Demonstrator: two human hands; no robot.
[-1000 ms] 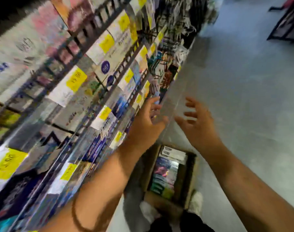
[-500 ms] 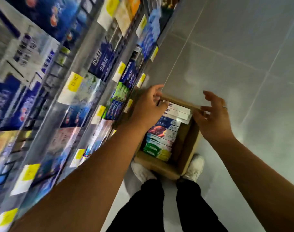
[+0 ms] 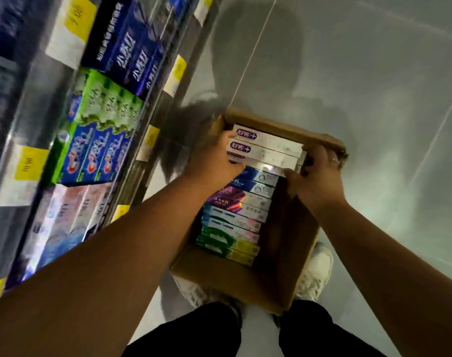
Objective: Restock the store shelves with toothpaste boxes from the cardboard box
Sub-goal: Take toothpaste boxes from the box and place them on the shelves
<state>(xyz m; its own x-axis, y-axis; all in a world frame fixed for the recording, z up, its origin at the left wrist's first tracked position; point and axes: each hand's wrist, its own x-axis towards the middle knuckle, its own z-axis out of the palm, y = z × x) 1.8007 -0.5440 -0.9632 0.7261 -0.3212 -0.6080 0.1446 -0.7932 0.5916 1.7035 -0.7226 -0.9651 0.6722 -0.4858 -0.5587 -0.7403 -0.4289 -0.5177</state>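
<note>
An open cardboard box sits on the floor in front of my feet, with a row of toothpaste boxes lying side by side in it. At its far end lie white toothpaste boxes with purple logos. My left hand grips their left ends and my right hand grips their right ends, so both hands clasp the same white boxes. Nearer to me in the carton are blue, purple, white and green boxes. The store shelves on my left hold blue, green and pink toothpaste packs.
Yellow and white price tags line the shelf edges. Grey tiled floor stretches to the right and ahead of the carton. My white shoes stand under the carton's near end, with my black trousers below.
My view has swung down from the shelves to the carton. Both hands have dropped into it and closed on the ends of the white boxes at its far end.
</note>
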